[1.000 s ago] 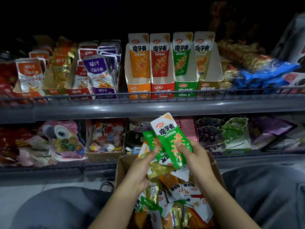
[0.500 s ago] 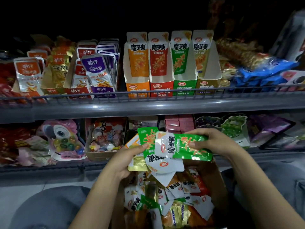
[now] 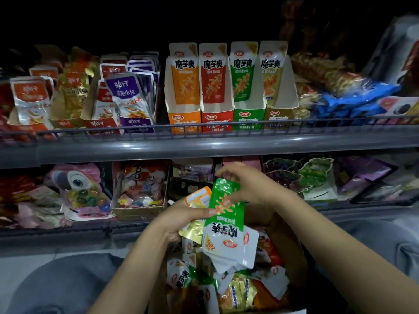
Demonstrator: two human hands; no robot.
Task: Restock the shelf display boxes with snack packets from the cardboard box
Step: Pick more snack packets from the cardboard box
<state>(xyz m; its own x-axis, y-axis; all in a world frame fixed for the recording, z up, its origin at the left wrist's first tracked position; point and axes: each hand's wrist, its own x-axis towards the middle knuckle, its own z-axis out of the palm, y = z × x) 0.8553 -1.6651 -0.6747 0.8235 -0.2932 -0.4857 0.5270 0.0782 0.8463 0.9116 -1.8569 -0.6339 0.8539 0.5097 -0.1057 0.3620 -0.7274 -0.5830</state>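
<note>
My left hand [image 3: 181, 219] grips a bunch of snack packets [image 3: 229, 243], green ones upside down in front and an orange and a gold one behind. My right hand [image 3: 244, 184] pinches the top end of the front green packet [image 3: 225, 200]. Both hands are above the open cardboard box [image 3: 288, 236], which holds several mixed packets. On the upper shelf stand four display boxes: orange [image 3: 184, 116], red [image 3: 216, 116], green [image 3: 249, 116] and gold [image 3: 280, 114], each showing an upright packet.
A grey shelf rail [image 3: 204, 143] with a wire guard fronts the upper shelf. Fish snack boxes [image 3: 127, 98] stand to its left, blue packs [image 3: 353, 105] to the right. The lower shelf holds a pink parrot candy pack [image 3: 79, 189] and a candy carton [image 3: 140, 189]. My knees flank the box.
My right hand turned the green packet from lying sideways to upside down and laid it onto the bunch in my left hand. The bunch rose slightly.
</note>
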